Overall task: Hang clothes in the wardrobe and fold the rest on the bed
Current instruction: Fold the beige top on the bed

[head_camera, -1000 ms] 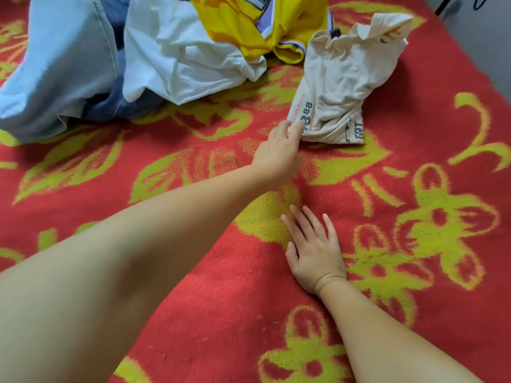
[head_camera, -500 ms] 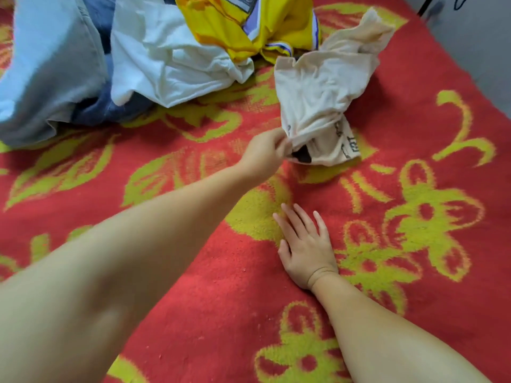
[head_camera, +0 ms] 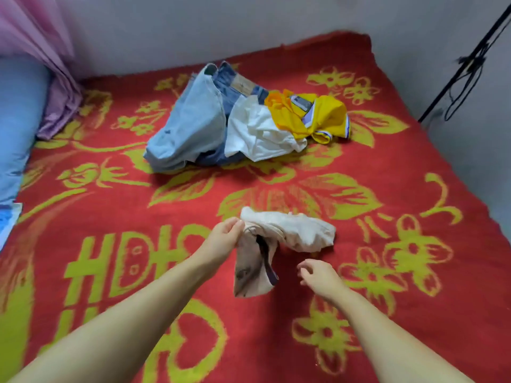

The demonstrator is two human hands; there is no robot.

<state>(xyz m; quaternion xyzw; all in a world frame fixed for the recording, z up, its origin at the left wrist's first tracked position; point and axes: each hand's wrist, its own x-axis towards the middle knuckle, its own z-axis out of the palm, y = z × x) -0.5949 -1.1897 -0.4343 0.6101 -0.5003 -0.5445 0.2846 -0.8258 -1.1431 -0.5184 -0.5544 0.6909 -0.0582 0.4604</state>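
A crumpled cream garment with dark print lies mid-bed, one end lifted off the blanket. My left hand pinches that lifted end, and a flap hangs down below my fingers. My right hand hovers just right of the hanging flap, fingers loosely curled, holding nothing. Farther back sits a pile: light blue jeans, a white shirt and a yellow shirt.
The bed is covered by a red blanket with yellow flowers. A blue pillow and purple cloth lie at the left. Grey walls border the far and right sides; a black stand with cables leans at right.
My left hand has pulled the cream garment away from the pile toward me and lifted its end. My right hand has come off the blanket. The view has pulled back.
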